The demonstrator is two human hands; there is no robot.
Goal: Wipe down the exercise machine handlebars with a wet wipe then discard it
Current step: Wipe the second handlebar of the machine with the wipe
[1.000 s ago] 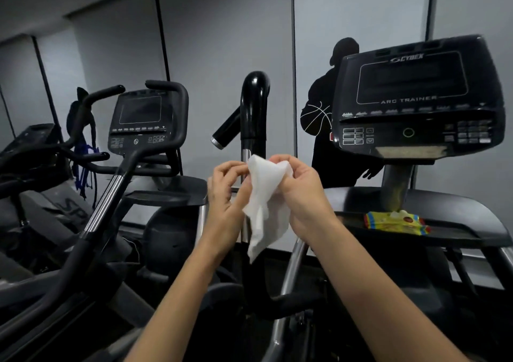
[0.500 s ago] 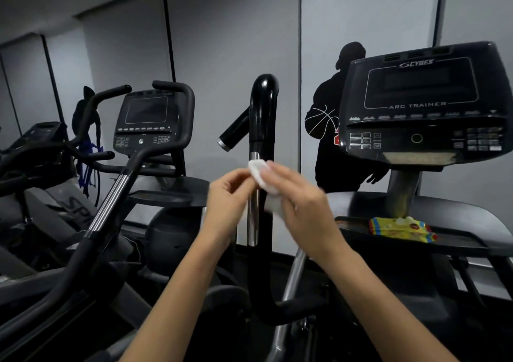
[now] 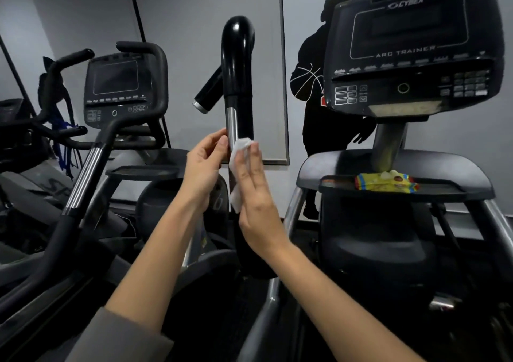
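A glossy black upright handlebar [image 3: 238, 64] of the arc trainer rises in the middle, with a chrome strip on its left side and a short side grip [image 3: 208, 92] pointing left. My right hand [image 3: 256, 195] lies flat with fingers extended, pressing a white wet wipe [image 3: 238, 164] against the bar's lower part. My left hand [image 3: 204, 167] is beside the bar on the left, its fingertips at the chrome strip and the wipe's edge. Part of the wipe is hidden under my right palm.
The arc trainer console [image 3: 413, 47] stands at the right over a dark tray [image 3: 449, 189] holding a yellow wet wipe packet [image 3: 385, 183]. Another machine with a console [image 3: 116, 84] and curved handlebars [image 3: 91, 167] stands at the left. Grey wall panels are behind.
The wipe hung loose between both hands a second ago. It is now folded and pressed flat onto the handlebar by my right hand, and the view has come closer to the bar.
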